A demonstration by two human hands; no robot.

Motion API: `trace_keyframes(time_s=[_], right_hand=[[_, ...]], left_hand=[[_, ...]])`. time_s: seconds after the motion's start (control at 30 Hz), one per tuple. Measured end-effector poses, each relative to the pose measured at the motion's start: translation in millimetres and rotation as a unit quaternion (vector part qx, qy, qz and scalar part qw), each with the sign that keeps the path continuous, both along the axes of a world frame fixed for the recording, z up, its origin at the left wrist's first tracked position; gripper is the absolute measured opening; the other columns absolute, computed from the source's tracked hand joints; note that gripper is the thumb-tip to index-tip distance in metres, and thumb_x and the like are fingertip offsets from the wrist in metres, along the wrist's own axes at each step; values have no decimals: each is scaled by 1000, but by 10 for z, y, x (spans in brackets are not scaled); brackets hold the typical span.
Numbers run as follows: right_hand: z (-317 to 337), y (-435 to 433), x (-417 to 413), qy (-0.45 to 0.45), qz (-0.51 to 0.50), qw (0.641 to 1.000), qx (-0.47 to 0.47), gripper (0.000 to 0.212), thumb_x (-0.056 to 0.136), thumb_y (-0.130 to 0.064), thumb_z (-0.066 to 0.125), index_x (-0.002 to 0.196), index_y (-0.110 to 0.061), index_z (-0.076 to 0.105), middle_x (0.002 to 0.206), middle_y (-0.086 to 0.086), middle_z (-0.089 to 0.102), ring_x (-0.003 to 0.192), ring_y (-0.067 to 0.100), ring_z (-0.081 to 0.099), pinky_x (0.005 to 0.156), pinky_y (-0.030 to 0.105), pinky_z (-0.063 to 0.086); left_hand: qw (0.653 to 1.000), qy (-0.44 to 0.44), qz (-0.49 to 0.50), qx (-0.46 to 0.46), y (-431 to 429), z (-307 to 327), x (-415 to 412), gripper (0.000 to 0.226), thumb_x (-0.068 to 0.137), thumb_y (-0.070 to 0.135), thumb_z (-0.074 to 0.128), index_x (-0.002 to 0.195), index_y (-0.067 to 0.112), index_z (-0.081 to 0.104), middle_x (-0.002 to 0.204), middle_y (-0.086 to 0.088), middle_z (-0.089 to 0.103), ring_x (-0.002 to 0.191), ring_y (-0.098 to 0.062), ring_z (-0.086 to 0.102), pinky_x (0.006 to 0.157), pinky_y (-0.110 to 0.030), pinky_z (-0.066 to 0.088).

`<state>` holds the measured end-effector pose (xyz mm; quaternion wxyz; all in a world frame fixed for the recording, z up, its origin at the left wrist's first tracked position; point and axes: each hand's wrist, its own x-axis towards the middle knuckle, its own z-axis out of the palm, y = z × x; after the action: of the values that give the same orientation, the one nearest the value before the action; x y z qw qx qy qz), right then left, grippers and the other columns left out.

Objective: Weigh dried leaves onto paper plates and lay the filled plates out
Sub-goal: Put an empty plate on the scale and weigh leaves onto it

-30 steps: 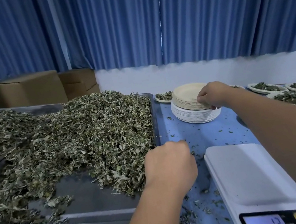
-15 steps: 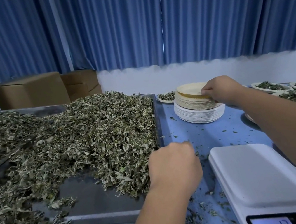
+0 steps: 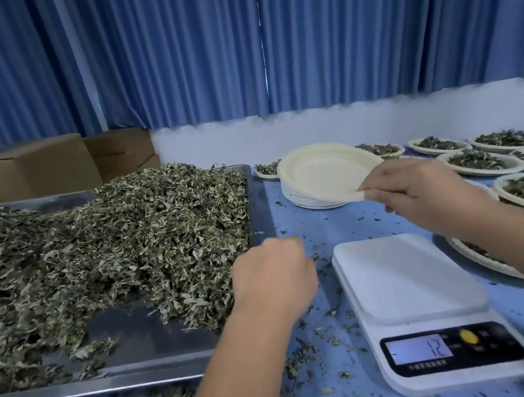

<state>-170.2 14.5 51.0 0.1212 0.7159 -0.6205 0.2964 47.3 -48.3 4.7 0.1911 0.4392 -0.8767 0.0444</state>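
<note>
Paper plate [image 3: 321, 171], top one of the stack [image 3: 309, 202] toward the far edge of the tabletop [image 3: 292, 227], is pinched at its near right rim by the right hand [image 3: 424, 193], thumb over and fingers under. That side is tilted up while the far rim seems to lie on the stack. The relation that matters is plate to scale [image 3: 403, 275]. The bare white platform lies straight toward the near edge from the plate and just below the right wrist, with its long side running near to far. The likely move is a short pull toward the person and a level set-down. The right hand is both the holder and the nearer hand, so no handover looks needed. The left hand [image 3: 273, 275] hangs at the right rim of the metal tray [image 3: 128, 379], beside the dried leaves [image 3: 122, 237]. Its fingers are curled with the back to the camera, and I cannot tell whether it holds any leaves. Filled plates [image 3: 474, 159] lie along the right edge, clear of the path
</note>
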Motion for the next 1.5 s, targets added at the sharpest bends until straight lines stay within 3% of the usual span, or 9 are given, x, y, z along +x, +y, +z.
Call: trace_keyframes(time_s=[0.1,0.27,0.47,0.63,0.73,0.87,1.03,1.17,1.5], right_hand=[[-83,461,16,-23,6,999,23,14,89,-11,64,91,-6,76,92,-5,68,68,12,63,68,18,47],[-286,866,-56,-56,18,997,53,14,86,-12,66,93,-11,78,96,-14,69,87,-8,61,78,3,40],[-321,1016,-150,-32,30,993,109,16,89,-17,65,97,-22,77,94,-30,63,89,-9,58,76,3,38],[-314,1056,-216,-25,36,985,170,21,95,-23,56,105,-33,72,105,-35,57,101,-8,54,85,7,38],[-291,1071,-227,-26,35,981,189,22,94,-23,57,104,-34,72,101,-30,60,100,-6,56,87,12,41],[-289,1083,-249,-61,28,986,155,18,92,-27,58,94,-32,75,96,-26,63,88,1,62,77,18,46],[-279,1061,-230,-113,11,991,65,23,84,-44,51,77,-35,71,84,-14,66,79,9,63,72,27,46],[-298,1035,-263,-136,-5,990,26,21,89,-35,57,72,-40,67,81,-10,67,74,15,63,72,33,45],[-346,1016,-252,-139,-17,990,13,30,92,-23,59,67,-38,64,75,-10,66,78,3,60,64,10,40]], left_hand=[[1000,5,0,-7,47,-1,7,21,96,26,39,90,18,57,81,0,57,67,-25,53,55,-29,34],[998,54,2,-27,132,-24,79,23,96,28,42,98,18,63,95,0,57,78,-20,49,62,-32,40],[999,40,-21,-24,154,-2,157,29,96,30,43,118,22,61,115,0,56,107,-21,51,92,-40,44],[996,28,84,-16,100,54,301,40,96,46,42,129,27,54,128,2,51,119,-22,48,97,-43,37],[982,-39,169,79,56,32,357,60,94,65,28,139,28,42,144,-5,40,131,-30,38,103,-52,32],[962,-27,174,209,7,0,375,73,92,70,20,144,22,37,146,-11,38,128,-35,42,103,-54,38],[965,-40,165,200,74,34,337,64,96,61,30,138,14,44,131,-8,54,114,-29,54,95,-46,47],[960,-67,207,178,203,79,251,53,97,57,31,128,17,48,124,-7,51,113,-30,49,94,-44,40],[963,-95,217,128,321,-22,98,40,102,33,39,129,3,37,126,-19,46,114,-35,52,81,-39,47]])
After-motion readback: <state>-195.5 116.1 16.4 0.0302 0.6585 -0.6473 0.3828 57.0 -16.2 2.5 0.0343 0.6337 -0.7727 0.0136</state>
